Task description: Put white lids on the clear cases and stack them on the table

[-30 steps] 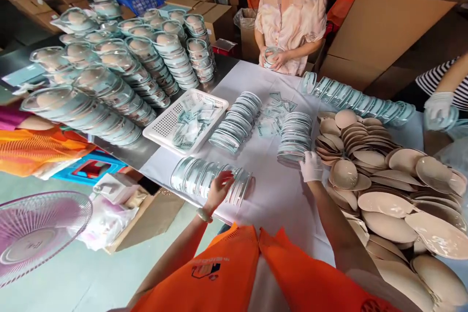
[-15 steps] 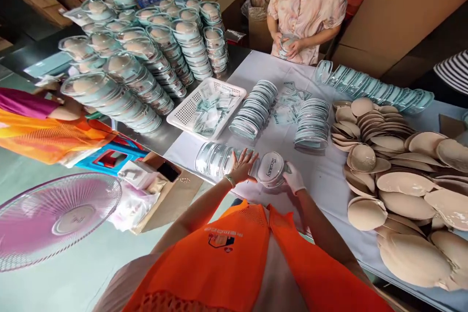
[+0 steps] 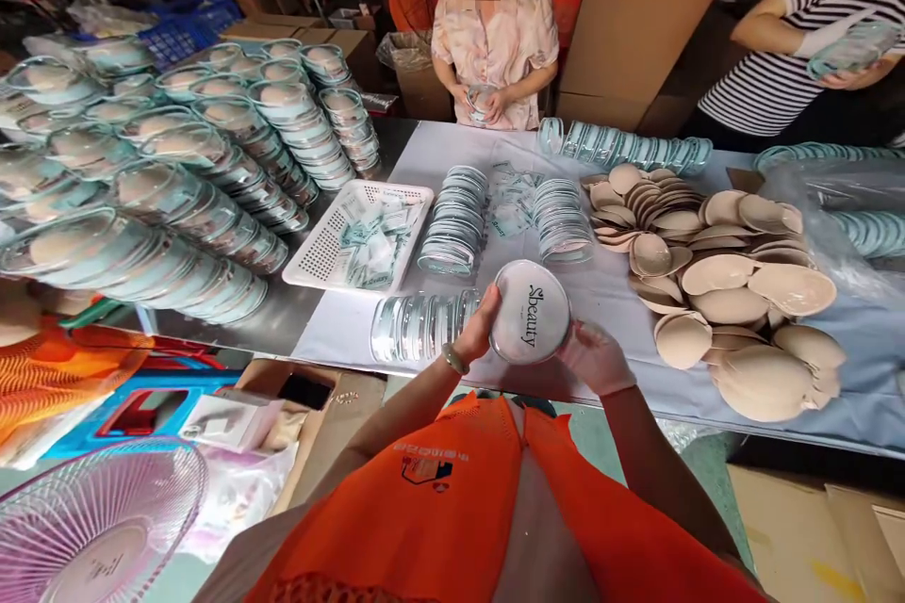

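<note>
Above the near table edge (image 3: 495, 386), both hands grip a round clear case (image 3: 530, 312) w/ "Beauty" lettering: left hand (image 3: 479, 328) bare, clasping its left rim, right hand (image 3: 596, 358) in a white glove, closed on the right rim. Row of clear lids (image 3: 420, 325) lies just left; beige pads (image 3: 714, 301) heaped to the right.

Bright, even light falls on the white table cover (image 3: 622, 301), with soft shadows only. Clear lids (image 3: 170, 207) at left carry small glints. The far background is dim (edges bend outward, wide lens), and the fan (image 3: 91, 528) is slightly blurred.
</note>
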{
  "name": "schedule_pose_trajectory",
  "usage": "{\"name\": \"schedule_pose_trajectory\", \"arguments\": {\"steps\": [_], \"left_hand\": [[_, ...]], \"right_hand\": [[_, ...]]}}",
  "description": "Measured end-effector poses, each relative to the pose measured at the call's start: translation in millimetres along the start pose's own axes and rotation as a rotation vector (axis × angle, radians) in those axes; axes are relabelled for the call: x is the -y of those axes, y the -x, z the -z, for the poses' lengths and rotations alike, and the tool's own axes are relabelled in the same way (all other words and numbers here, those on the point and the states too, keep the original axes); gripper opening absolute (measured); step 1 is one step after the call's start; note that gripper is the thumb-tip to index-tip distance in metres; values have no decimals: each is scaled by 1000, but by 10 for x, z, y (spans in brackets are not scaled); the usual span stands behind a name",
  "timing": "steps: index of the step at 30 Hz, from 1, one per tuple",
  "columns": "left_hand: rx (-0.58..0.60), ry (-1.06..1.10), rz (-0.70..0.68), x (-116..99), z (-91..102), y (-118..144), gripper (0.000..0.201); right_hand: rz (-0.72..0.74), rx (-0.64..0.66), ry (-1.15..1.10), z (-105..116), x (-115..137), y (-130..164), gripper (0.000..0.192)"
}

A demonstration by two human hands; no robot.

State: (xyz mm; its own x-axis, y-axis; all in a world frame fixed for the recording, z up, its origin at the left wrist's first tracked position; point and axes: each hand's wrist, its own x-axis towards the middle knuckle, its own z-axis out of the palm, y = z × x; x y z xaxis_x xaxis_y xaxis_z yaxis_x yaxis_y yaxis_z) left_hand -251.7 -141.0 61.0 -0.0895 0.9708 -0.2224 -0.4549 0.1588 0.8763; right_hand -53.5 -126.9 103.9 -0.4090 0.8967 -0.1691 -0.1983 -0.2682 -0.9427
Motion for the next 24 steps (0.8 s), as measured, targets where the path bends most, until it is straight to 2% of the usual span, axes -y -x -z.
{"name": "schedule_pose_trajectory", "arguments": {"steps": [1,3,5,6,8,10,12,16,18,20,22,24], "left_hand": [[48,99,103,-19,4,6,66],[111,272,315,-61,4,11,68],[114,393,422,-101,8,11,67],[102,432,430,-116,15,12,65],[91,476,389,-130,37,28,53],[103,497,329,-115,55,65,41],[103,504,269,-71,44,111,37],[44,456,242,72,-67,120,41],[76,364,285,150,-126,67,48],[180,133,370,228,-170,7,53],[224,-311,387,317,-211,-31,60],[142,-775,280,427,-258,-43,75]], "right_hand": [[-21,84,-30,-93,50,64,54],[3,205,65,-279,166,206,61],[156,197,318,-404,304,370,59],[296,115,452,-425,375,453,52],[632,-143,623,-377,503,584,33],[871,-339,611,-233,585,623,19],[911,-361,508,-53,598,551,15],[776,-231,430,220,479,243,15],[805,-191,547,282,461,101,16],[923,-145,749,321,518,-20,30],[1054,14,986,377,610,-131,43],[1119,282,1187,489,660,-239,36]]}}
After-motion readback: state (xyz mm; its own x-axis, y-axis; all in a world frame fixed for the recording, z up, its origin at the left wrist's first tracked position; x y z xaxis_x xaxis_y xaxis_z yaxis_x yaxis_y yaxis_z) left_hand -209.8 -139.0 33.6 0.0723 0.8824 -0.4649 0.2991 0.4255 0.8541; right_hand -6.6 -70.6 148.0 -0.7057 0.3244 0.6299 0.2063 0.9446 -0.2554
